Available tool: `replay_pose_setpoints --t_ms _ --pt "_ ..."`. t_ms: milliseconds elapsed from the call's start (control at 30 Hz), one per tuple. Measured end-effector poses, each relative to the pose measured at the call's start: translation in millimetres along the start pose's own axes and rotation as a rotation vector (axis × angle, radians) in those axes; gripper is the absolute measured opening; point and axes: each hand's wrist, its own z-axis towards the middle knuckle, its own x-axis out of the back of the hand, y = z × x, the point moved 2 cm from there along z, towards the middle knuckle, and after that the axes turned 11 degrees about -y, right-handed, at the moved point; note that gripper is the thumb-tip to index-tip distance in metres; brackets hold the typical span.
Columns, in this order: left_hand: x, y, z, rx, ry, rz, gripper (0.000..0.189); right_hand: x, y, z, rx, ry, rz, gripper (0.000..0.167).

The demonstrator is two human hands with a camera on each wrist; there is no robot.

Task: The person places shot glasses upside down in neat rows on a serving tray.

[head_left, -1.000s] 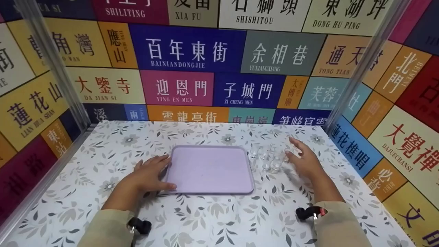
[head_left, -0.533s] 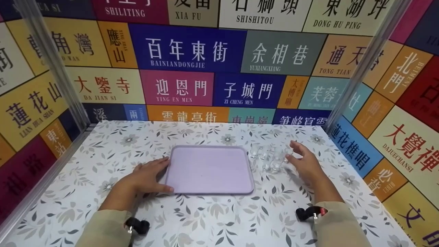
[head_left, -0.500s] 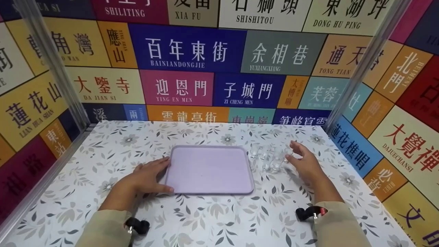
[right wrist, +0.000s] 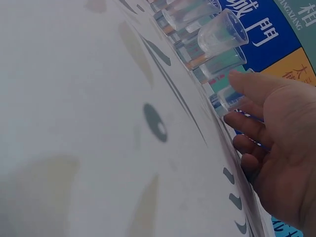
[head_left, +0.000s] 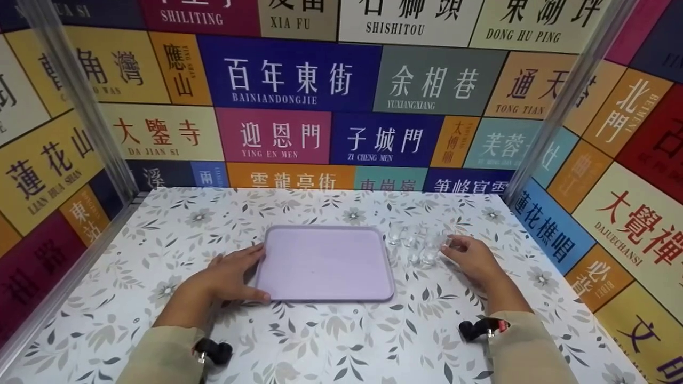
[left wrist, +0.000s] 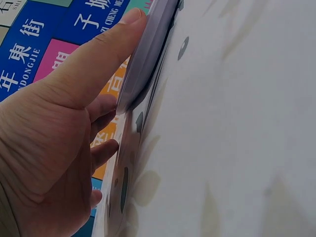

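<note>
A lilac rectangular tray (head_left: 325, 264) lies flat on the table. My left hand (head_left: 227, 274) rests at its left end, the thumb against the near left corner and the straight fingers along the left edge. Just right of the tray stands a cluster of several small clear shot glasses (head_left: 428, 256). My right hand (head_left: 472, 261) is at the right side of this cluster. In the right wrist view its thumb and forefinger pinch the outermost shot glass (right wrist: 231, 98), which is partly hidden by the hand. The other glasses (right wrist: 223, 33) stand close beside it.
The table (head_left: 320, 341) has a white cover with grey leaves and flowers. Behind it and at both sides rise panels (head_left: 291, 72) with coloured name signs. Clear upright posts (head_left: 555, 117) stand at the back corners. Both wrists carry small black devices (head_left: 213, 350).
My right hand has lowered slightly toward the near side, and its fingers have closed in on the outermost glass. My left hand shifted slightly left at first, then stayed at the tray.
</note>
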Motion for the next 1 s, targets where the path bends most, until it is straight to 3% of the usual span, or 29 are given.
replay_pose_setpoints --t_ms 467,633,833,1000 --pt "-0.7 0.1 -0.8 0.004 -0.007 -0.012 0.127 -2.7 6.9 8.9 0.007 0.047 -0.120 0.056" --pt "-1.4 -1.2 -0.6 0.011 -0.018 -0.025 0.128 -0.1 3.5 6.3 -0.013 0.100 -0.070 0.057" --pt "-0.7 -0.6 -0.4 0.017 -0.020 -0.029 0.129 2.5 -4.2 2.4 -0.076 0.144 0.098 0.068" --pt "-0.6 -0.1 0.0 0.019 -0.025 -0.034 0.129 3.0 -11.1 -1.0 -0.048 0.173 0.163 0.064"
